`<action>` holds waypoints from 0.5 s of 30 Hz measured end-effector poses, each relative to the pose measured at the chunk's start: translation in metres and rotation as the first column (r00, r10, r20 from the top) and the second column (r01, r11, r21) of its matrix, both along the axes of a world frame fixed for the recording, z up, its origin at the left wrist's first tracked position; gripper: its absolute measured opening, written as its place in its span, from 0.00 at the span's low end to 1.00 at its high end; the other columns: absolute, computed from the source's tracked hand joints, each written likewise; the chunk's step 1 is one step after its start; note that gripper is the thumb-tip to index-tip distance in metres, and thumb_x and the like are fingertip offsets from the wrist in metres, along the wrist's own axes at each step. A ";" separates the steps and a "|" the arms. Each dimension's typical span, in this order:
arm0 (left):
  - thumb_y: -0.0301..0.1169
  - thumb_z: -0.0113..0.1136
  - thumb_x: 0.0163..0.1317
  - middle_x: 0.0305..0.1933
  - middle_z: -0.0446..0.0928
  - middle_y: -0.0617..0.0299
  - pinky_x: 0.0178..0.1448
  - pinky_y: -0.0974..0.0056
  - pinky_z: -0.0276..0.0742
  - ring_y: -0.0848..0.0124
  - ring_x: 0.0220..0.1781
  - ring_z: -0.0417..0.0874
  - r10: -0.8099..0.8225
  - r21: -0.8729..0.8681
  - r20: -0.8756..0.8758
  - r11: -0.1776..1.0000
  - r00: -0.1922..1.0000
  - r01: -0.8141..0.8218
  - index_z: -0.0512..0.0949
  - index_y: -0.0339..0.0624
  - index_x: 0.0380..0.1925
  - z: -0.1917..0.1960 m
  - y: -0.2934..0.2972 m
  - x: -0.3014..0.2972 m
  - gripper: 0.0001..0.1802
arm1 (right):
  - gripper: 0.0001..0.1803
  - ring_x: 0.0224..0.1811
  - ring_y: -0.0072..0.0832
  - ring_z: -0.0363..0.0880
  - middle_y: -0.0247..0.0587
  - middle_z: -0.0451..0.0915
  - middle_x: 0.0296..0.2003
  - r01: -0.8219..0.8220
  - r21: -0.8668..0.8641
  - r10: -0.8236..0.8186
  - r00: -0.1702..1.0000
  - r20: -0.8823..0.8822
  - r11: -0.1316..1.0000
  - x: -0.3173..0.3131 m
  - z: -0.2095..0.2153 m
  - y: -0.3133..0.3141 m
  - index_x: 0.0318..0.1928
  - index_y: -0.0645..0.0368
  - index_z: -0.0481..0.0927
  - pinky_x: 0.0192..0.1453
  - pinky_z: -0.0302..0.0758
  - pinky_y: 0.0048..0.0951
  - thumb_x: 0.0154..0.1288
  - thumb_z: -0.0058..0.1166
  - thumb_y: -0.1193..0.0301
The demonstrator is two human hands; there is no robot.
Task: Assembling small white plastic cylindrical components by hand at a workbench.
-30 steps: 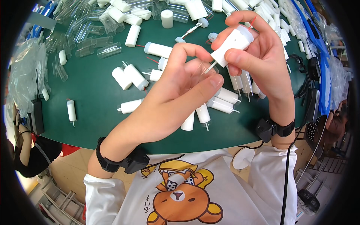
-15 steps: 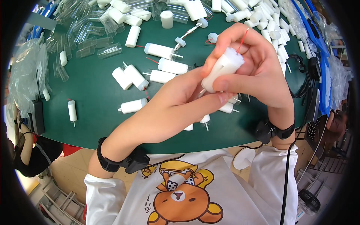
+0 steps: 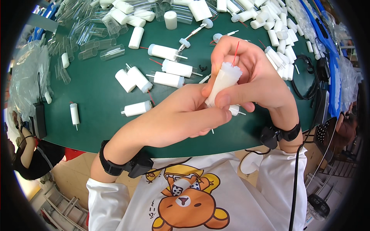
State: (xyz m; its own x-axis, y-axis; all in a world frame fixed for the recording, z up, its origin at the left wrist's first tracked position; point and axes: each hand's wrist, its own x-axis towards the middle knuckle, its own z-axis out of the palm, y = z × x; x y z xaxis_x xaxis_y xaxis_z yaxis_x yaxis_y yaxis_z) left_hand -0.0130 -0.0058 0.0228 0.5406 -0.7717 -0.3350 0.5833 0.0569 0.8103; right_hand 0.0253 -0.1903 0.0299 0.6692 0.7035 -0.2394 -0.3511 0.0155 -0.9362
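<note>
Between both hands is a white cylinder (image 3: 222,81) with a notched, pale bluish end cap and a thin red wire standing up from it. My right hand (image 3: 256,79) is closed round its upper part, thumb across the front. The fingers of my left hand (image 3: 189,104) grip its lower end, which they partly hide. Left of the hands lie similar white cylinders with pale caps (image 3: 177,68), some with red wires and white rods sticking out. Another capped cylinder (image 3: 137,109) lies nearer me, beside my left forearm.
Clear tubes (image 3: 111,52) are heaped at the far left of the green table (image 3: 96,127). Plain white cylinders (image 3: 264,17) pile up at the far right. A black cable (image 3: 304,82) coils at the right. One thin white cylinder (image 3: 74,114) lies alone at the left.
Both hands have come slightly nearer me, and the held cylinder has tilted more upright. Capped cylinders at the right that my right hand covered now show.
</note>
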 end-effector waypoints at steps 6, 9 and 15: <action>0.30 0.50 0.61 0.24 0.66 0.72 0.21 0.75 0.55 0.85 0.21 0.62 0.052 -0.120 -0.075 0.991 0.996 -0.061 0.72 0.37 0.43 -0.010 0.006 0.002 0.12 | 0.22 0.24 0.11 0.74 0.41 0.80 0.36 0.116 0.082 -0.126 0.984 0.127 0.990 -0.004 -0.012 0.006 0.43 0.59 0.67 0.18 0.65 0.10 0.48 0.62 0.81; 0.29 0.50 0.59 0.27 0.67 0.69 0.22 0.75 0.55 0.84 0.20 0.62 0.132 -0.063 -0.003 0.989 0.991 -0.132 0.71 0.37 0.42 -0.009 0.002 -0.001 0.12 | 0.19 0.26 0.12 0.75 0.42 0.80 0.39 0.115 0.047 -0.121 0.982 0.147 0.992 -0.001 -0.006 0.006 0.45 0.60 0.68 0.22 0.67 0.11 0.52 0.59 0.80; 0.40 0.44 0.61 0.29 0.68 0.65 0.25 0.72 0.61 0.79 0.23 0.66 0.186 -0.231 -0.015 0.955 0.982 -0.185 0.70 0.39 0.42 -0.019 -0.001 0.004 0.17 | 0.18 0.23 0.13 0.72 0.50 0.78 0.45 0.189 0.070 -0.201 0.903 0.379 0.980 -0.001 -0.010 0.006 0.50 0.64 0.69 0.23 0.68 0.13 0.62 0.48 0.68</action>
State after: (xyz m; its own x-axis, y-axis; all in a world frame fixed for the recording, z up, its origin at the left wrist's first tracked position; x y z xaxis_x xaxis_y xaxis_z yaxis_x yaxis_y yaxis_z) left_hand -0.0090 -0.0073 0.0041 0.6834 -0.7132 -0.1557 0.5390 0.3491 0.7665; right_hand 0.0239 -0.1844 0.0203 0.8295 0.5524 0.0820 0.0463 0.0783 -0.9959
